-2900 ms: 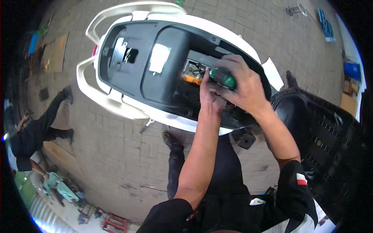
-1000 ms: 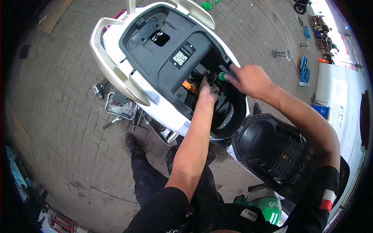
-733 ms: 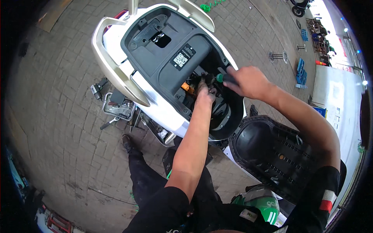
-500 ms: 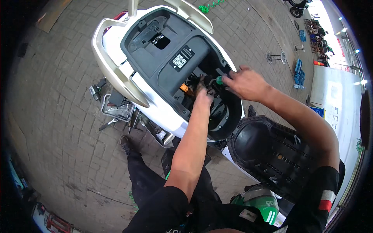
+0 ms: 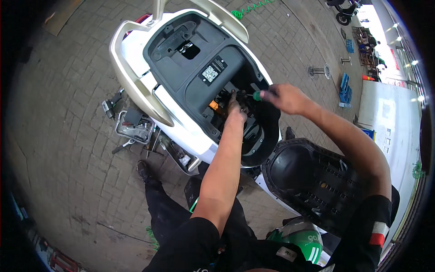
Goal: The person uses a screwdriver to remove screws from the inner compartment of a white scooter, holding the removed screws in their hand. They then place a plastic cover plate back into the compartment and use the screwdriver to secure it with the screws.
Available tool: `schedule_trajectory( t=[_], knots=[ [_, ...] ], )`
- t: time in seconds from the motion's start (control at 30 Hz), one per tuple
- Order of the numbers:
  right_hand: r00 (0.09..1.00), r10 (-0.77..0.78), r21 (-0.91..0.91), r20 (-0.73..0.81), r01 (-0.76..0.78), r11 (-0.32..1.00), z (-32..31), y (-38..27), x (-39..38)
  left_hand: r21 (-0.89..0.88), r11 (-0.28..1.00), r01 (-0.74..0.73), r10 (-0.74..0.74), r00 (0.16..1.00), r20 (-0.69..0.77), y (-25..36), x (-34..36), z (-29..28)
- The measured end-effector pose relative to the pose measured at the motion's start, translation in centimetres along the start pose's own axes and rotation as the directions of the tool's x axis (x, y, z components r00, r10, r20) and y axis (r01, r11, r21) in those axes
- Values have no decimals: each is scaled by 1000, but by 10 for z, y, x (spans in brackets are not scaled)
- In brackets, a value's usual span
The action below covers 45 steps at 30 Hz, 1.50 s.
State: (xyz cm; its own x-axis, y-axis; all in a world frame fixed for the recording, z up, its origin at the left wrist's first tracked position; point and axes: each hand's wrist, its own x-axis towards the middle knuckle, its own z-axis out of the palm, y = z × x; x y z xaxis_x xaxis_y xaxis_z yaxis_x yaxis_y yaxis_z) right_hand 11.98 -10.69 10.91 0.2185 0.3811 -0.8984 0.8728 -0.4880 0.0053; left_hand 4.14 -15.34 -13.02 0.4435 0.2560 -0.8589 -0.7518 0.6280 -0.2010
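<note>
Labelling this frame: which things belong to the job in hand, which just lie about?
In use:
- green-handled screwdriver, in right hand
- white scooter; left hand inside its dark plastic bay

Apparently lying about:
- coiled green hose
- round green helmet

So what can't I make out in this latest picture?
Head view: what the left hand touches; its own fingers and the shadowy compartment hide it.
Head view: the tip of the green-handled tool; too small and dark to tell.
Head view: most of that tool's grip; the right hand covers it.
Head view: part of the green helmet; the person's clothing covers it.
</note>
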Motion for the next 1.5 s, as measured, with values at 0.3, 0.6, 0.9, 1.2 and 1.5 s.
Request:
schedule_trajectory(
  t=[0.3, 0.6, 0.9, 1.2, 1.5],
  knots=[
    [706, -616, -562, -350, 368, 741, 26, -13, 7, 17, 998, -63, 61, 994, 90, 1, 3, -14],
    [741, -504, -456, -445, 297, 839, 30, 15, -21, -231, 955, -185, 189, 982, -6, -44, -64, -61],
    [746, -279, 192, -604, 476, 858, 43, 115, -128, -213, 902, -376, 428, 841, 330, -11, -115, -43],
    [621, -264, 250, -738, 615, 748, 61, 153, -122, 35, 931, -363, 334, 888, 316, -2, -121, -33],
    [577, -340, 187, -743, 666, 722, 63, 156, -112, -107, 968, -226, 250, 870, 424, -4, -108, -43]
  ],
)
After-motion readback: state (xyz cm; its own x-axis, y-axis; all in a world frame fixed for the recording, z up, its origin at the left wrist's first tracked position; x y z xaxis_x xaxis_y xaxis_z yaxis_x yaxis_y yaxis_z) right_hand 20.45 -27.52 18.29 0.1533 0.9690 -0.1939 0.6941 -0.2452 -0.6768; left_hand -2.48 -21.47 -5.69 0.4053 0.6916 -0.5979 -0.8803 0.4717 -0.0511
